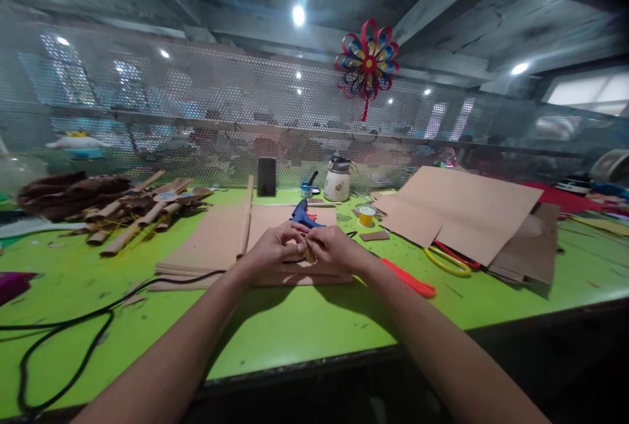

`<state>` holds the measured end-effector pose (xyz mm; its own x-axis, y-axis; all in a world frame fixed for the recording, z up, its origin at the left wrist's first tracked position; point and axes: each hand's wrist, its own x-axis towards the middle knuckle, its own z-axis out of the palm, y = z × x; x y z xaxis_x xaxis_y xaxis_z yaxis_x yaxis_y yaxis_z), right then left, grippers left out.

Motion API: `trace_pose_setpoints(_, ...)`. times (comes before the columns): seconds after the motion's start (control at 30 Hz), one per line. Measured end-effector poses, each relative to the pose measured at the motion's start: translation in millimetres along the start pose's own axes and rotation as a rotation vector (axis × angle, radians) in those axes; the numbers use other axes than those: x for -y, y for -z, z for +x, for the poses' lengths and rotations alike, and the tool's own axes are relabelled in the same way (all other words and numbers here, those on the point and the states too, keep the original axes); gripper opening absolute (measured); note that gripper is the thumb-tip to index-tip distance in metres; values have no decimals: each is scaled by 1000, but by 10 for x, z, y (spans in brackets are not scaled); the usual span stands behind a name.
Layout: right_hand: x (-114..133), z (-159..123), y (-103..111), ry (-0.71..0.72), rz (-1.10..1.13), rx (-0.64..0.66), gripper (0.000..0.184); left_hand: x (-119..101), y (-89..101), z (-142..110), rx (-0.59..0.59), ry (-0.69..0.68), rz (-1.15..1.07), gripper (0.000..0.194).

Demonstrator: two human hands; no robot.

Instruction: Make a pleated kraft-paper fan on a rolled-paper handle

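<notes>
Fingers of the right hand form a narrow grip on a small brown piece, which is partly covered, so its full shape is hard to make out. The left hand meets it from the nine o'clock side, fingers curled close; whether its grip is shut on the piece I cannot tell. Just beyond, at twelve, lies a blue glue gun, its lower part hidden by the hands. Brown sheets spread beneath, with a rolled paper tube on them at eleven. A yellow spool sits at two; an orange-red tool points out towards four, one end blurred near the right forearm. Farther towards two, large brown boards cover part of the yellow and red handles — what these belong to is hidden. At ten, a bundle of paper tubes lies tangled on the green worktop. Black cord loops at eight. At twelve, farther off, stand a small blue jar, a pale bottle and a dark flat panel — its face shows no detail.
</notes>
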<state>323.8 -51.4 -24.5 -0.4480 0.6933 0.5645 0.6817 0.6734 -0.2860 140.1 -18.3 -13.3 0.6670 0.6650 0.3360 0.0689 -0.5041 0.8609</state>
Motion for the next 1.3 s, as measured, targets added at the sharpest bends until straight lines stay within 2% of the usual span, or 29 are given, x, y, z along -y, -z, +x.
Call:
trace_pose_setpoints(0.13, 33, 1, -39, -9, -3, -70, 15, 29, 3, 15, -24, -25, -24, 14)
trace_pose_setpoints(0.4, 36, 6, -72, -85, 78, -196, 19, 66, 5, 10, -68, -62, -119, 13)
trace_pose_setpoints(0.5, 43, 6, -36, -112, 148, -198, 20, 72, 31, 7, -65, -50, -133, 13)
trace_pose_setpoints(0.67, 28, -1, 42, -159, 275, -100, 31, 138, 67, 33, -103, -50, -145, 13)
trace_pose_setpoints(0.73, 18, -3, 61, -175, 300, -95, 26, 159, 75, 44, -126, -52, -151, 13)
trace_pose_setpoints(0.83, 19, -3, 72, -186, 298, -124, 18, 158, 86, 45, -147, -54, -152, 13)
trace_pose_setpoints(1.07, 39, 11, 36, -176, 252, -160, 15, 131, 62, 44, -159, -86, -144, 13)
trace_pose_setpoints(1.3, 39, 51, -89, -305, 218, -285, 20, 152, 15, 86, -226, -126, -80, 13)
